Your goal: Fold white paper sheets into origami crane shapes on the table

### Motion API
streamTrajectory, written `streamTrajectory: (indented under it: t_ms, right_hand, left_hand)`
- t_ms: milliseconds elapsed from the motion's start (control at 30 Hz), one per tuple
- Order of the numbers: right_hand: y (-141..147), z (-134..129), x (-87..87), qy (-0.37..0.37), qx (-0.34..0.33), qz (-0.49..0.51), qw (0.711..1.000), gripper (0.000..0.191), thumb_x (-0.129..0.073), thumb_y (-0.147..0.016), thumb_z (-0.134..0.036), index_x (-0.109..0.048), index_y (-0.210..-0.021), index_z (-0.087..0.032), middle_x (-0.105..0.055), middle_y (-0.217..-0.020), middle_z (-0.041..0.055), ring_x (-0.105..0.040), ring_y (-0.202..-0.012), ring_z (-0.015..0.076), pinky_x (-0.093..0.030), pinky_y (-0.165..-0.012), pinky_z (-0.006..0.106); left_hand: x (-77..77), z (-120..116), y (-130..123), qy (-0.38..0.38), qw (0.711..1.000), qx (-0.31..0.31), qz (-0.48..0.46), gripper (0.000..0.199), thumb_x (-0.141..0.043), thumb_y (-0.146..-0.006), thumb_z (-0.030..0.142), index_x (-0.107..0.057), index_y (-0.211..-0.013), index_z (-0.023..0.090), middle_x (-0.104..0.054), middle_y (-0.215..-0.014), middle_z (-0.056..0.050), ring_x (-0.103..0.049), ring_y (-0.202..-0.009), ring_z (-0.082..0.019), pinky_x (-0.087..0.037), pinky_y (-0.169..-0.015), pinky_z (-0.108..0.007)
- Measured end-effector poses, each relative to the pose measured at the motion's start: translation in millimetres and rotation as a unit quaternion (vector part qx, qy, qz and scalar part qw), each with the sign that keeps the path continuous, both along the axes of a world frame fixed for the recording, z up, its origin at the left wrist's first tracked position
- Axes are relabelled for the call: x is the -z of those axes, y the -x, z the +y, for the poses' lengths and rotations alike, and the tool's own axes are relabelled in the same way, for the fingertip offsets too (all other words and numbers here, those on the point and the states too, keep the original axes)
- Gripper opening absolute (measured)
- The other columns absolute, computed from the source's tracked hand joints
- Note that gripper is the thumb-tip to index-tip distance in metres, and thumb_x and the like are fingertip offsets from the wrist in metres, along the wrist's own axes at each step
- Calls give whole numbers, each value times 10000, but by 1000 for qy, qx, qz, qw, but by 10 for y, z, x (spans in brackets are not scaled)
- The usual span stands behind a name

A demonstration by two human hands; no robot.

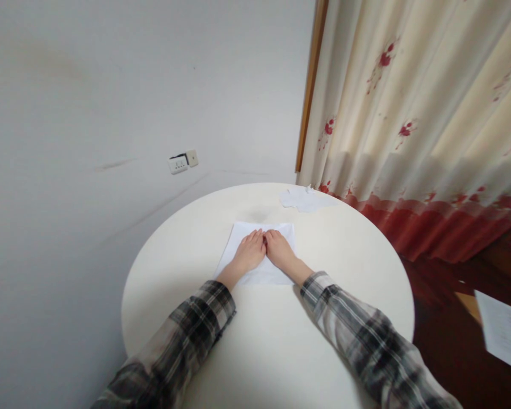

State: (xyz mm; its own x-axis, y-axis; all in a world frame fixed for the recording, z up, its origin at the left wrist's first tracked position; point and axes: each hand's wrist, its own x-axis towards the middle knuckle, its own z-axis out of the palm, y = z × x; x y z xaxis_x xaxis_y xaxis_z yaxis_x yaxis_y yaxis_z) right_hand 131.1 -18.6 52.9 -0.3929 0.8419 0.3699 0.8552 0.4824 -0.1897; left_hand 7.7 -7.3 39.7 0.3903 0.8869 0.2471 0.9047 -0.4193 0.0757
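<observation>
A white sheet of paper (pixel 259 276) lies on the round white table (pixel 255 341), with both hands on its middle. My left hand (pixel 251 250) rests on the sheet, palm down, its fingers stretched towards the far edge. Beside it, my right hand (pixel 279 249) has its fingers bent and drawn together at the paper. The two hands touch or nearly touch at the thumbs and index fingers. Whatever lies under the palms and thumbs is hidden.
Torn white paper (pixel 304 199) lies near the table's far edge. A grey-white wall (pixel 89 113) with a socket (pixel 178 164) stands at the left and behind. A flowered curtain (pixel 409 113) hangs at the right. Written paper (pixel 505 329) shows lower right.
</observation>
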Motion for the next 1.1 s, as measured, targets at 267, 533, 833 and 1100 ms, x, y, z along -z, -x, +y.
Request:
streamTrajectory:
  t_ms: [267, 533, 833, 1100]
  right_hand:
    - [1, 2, 49, 50, 28, 11, 998, 466, -362, -824, -169, -364, -1276, -57, -367, -1368, 164, -289, -1276, 235, -208, -1035, 393]
    - [-38, 4, -8, 33, 42, 7, 999, 419, -375, -833, -243, -452, -1213, -86, -442, -1311, 145, -360, -1225, 227, -246, -1018, 372]
    - [-54, 27, 24, 77, 39, -22, 996, 485, -269, -897, -314, -322, -1336, -115, -281, -1427, 122, -217, -1323, 213, -172, -1053, 407]
    - [-55, 33, -6, 66, 32, -17, 997, 499, -319, -875, -348, -359, -1313, -113, -329, -1401, 137, -264, -1299, 232, -192, -1041, 405]
  left_hand:
    - [-44, 79, 121, 14, 1000, 19, -9, 469, -358, -853, 325, -387, -1284, 142, -387, -1372, -106, -316, -1277, -213, -232, -1049, -369]
    - [-42, 154, 207, 18, 999, 32, -23, 428, -336, -876, 384, -426, -1260, 218, -369, -1386, -83, -280, -1300, -203, -226, -1051, -379]
    - [-13, 160, 169, -18, 1000, 19, -7, 416, -285, -897, 322, -414, -1268, 184, -408, -1361, -87, -339, -1266, -201, -263, -1032, -376]
    - [-112, 144, 116, -24, 1000, 4, 8, 376, -296, -875, 213, -482, -1199, 173, -487, -1285, -81, -406, -1203, -194, -314, -993, -353]
